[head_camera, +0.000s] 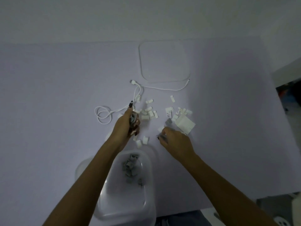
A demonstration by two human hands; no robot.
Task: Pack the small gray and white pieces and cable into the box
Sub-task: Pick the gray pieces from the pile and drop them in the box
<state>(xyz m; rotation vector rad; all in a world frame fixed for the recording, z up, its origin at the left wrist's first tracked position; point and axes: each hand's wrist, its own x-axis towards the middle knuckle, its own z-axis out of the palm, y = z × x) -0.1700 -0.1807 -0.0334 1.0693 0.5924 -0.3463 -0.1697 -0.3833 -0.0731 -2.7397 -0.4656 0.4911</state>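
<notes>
A clear plastic box [146, 190] stands at the near edge of the table with several gray pieces [130, 167] inside. My left hand [126, 126] hovers just beyond it and grips a bunch of gray pieces [133, 120]. My right hand [174, 139] is down on the table to the right, its fingertips pinching a small gray piece [162, 137]. Several white pieces [149, 112] lie scattered between and beyond the hands, and another cluster [179, 113] sits right of them. A white cable [138, 95] runs from a loose coil [103, 115] on the left up and across to the right.
The box's clear lid [164, 62] lies flat at the back of the table. A small white bag [185, 123] rests by the right cluster. The table's right edge [276, 98] drops off to a darker floor area. My lap shows below the near edge.
</notes>
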